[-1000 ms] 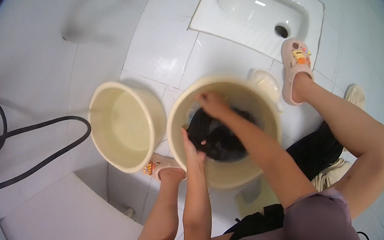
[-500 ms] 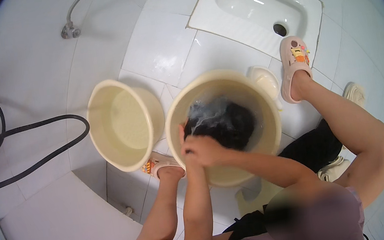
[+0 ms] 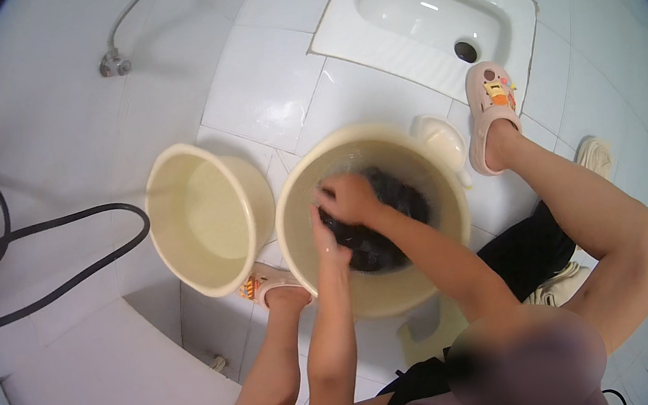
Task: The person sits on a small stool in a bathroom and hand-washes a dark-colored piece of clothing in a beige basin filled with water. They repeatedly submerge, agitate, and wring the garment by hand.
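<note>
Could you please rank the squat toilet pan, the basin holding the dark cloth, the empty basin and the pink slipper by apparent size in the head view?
1. squat toilet pan
2. basin holding the dark cloth, slightly bigger than
3. empty basin
4. pink slipper

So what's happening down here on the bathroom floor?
A person is squatting over a cream basin and working a dark cloth in it with both bare hands. The right hand presses on top of the cloth; the left hand grips it at the near side. An empty cream basin lies tipped just to the left, and a squat toilet sits behind on the white tiles.
</note>
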The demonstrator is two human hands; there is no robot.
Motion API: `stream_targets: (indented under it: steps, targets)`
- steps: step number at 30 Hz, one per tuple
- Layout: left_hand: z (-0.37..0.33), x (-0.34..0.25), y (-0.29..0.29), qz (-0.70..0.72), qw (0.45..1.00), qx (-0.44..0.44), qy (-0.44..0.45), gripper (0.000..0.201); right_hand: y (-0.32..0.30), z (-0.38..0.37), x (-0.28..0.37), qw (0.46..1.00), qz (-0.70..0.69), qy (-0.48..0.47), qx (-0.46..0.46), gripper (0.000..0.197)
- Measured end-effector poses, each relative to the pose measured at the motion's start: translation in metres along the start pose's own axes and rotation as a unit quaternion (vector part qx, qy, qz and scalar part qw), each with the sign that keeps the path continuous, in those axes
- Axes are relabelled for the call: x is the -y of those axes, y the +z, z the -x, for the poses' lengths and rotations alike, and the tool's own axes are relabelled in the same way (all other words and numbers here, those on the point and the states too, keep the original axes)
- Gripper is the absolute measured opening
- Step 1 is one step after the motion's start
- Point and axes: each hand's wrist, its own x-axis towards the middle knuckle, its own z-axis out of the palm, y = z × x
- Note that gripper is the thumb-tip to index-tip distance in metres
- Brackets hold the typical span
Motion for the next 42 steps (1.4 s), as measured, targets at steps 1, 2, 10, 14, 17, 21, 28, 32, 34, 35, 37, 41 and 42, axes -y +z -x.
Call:
stream_targets:
  steps: [1, 2, 10, 14, 17, 21, 28, 32, 34, 35, 37, 41, 42]
  targets:
    - [-0.018, -0.008, -0.028, -0.083, 0.989, 0.118, -0.042, 0.046, 0.003, -0.016, -0.024, 0.992, -0.061, 0.058, -0.097, 0.03]
    - [-0.016, -0.01, -0.018, -0.067, 0.986, 0.145, -0.039, 0.048, 0.006, -0.024, -0.056, 0.966, -0.12, 0.124, -0.195, 0.031]
    - [-0.06, 0.012, -0.072, -0.1, 0.994, 0.033, -0.042, 0.034, 0.023, 0.016, -0.098, 0.981, 0.104, -0.062, 0.153, 0.035]
    - [-0.071, 0.02, -0.081, 0.017, 0.999, 0.013, -0.04, 0.031, 0.031, 0.018, -0.069, 0.985, 0.079, 0.118, -0.094, 0.032]
    - [-0.05, 0.009, -0.059, 0.106, 0.994, 0.033, -0.008, 0.032, 0.023, 0.048, -0.015, 0.997, 0.01, -0.071, 0.014, 0.016]
    - [-0.029, -0.002, -0.052, 0.135, 0.974, 0.182, -0.019, 0.038, 0.01, 0.088, 0.049, 0.969, -0.026, -0.246, 0.024, 0.017]
    - [-0.009, 0.011, -0.02, 0.137, 0.973, 0.185, 0.029, 0.047, 0.017, 0.053, 0.027, 0.953, 0.047, -0.3, -0.013, 0.016]
    - [-0.001, 0.013, -0.007, 0.037, 0.993, 0.079, -0.078, 0.055, -0.009, -0.003, -0.016, 0.995, 0.09, 0.013, 0.029, 0.028]
    - [-0.01, 0.011, -0.011, 0.001, 0.995, 0.092, -0.038, 0.059, -0.018, -0.015, -0.037, 0.991, 0.062, 0.116, 0.026, 0.031]
    - [-0.021, 0.008, -0.013, 0.001, 0.995, 0.093, -0.022, 0.059, -0.015, -0.013, -0.046, 0.988, 0.028, 0.143, -0.05, 0.028]
    - [-0.047, 0.003, -0.032, 0.0, 0.995, 0.097, 0.001, 0.055, -0.002, -0.007, -0.062, 0.96, -0.041, 0.191, -0.2, 0.026]
    - [-0.062, 0.007, -0.06, -0.056, 0.996, 0.04, -0.052, 0.044, 0.032, 0.031, -0.083, 0.965, 0.229, -0.049, 0.121, 0.031]
    - [-0.063, 0.009, -0.065, -0.043, 0.996, 0.045, -0.063, 0.044, 0.029, 0.026, -0.089, 0.974, 0.194, -0.022, 0.111, 0.032]
